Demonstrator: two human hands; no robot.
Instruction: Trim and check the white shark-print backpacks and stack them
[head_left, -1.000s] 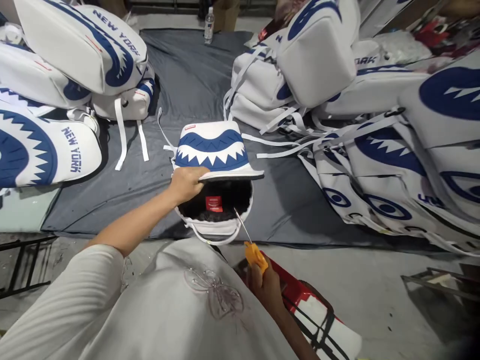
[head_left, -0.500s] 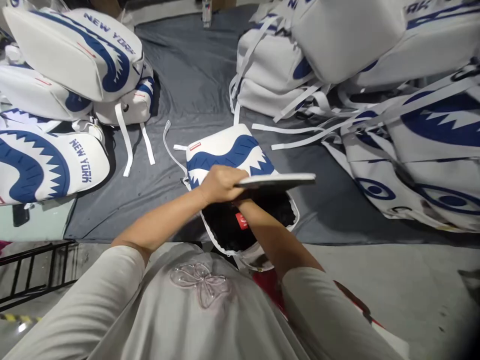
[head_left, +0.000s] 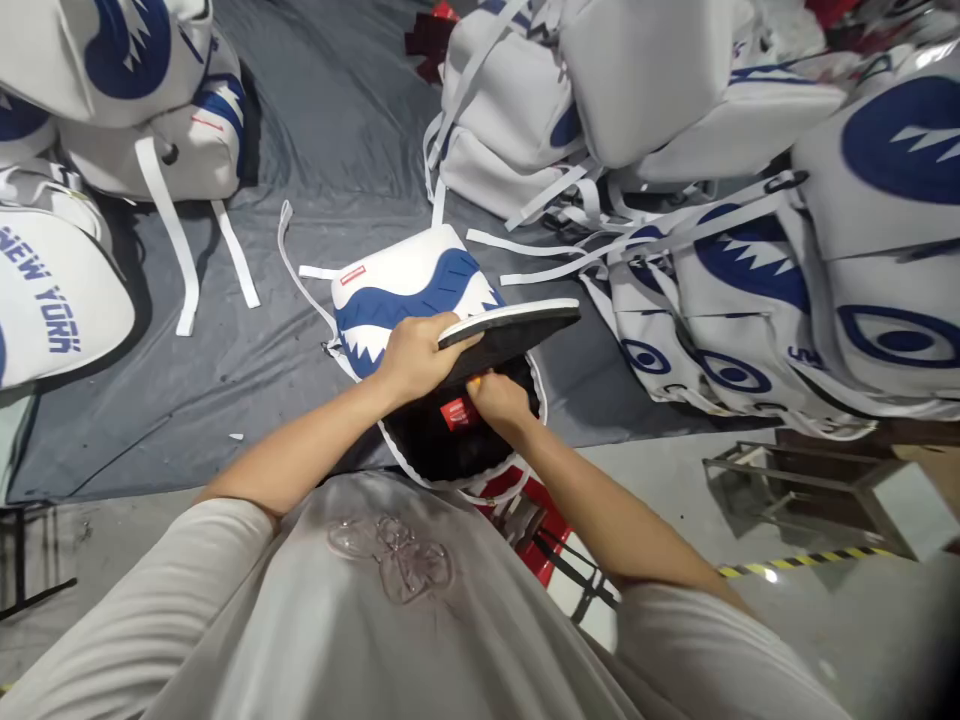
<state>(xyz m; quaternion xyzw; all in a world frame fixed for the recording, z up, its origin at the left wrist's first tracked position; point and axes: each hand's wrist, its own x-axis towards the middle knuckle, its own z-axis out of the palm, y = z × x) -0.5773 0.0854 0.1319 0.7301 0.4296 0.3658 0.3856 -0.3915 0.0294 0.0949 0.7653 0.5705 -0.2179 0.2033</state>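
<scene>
A white backpack [head_left: 409,285] with a blue shark-mouth print lies on the grey sheet [head_left: 225,380] in front of me. My left hand [head_left: 409,355] grips the lifted front flap [head_left: 517,325] and holds it up, showing the black lining with a red label [head_left: 455,412]. My right hand [head_left: 499,398] reaches into the opening under the flap. A sliver of orange shows at its fingers, so it holds the orange-handled tool, whose blade is hidden inside the bag.
Piles of the same white and blue backpacks lie at the left [head_left: 60,300] and the right [head_left: 750,200], with loose white straps [head_left: 172,240] trailing onto the sheet. A metal frame [head_left: 795,485] sits on the concrete floor at the right. A red and white item [head_left: 555,550] lies under my right arm.
My right hand came up from my lap with the orange tool and went into the bag under the flap. My left hand lifted the flap higher. The view shifted right and down.
</scene>
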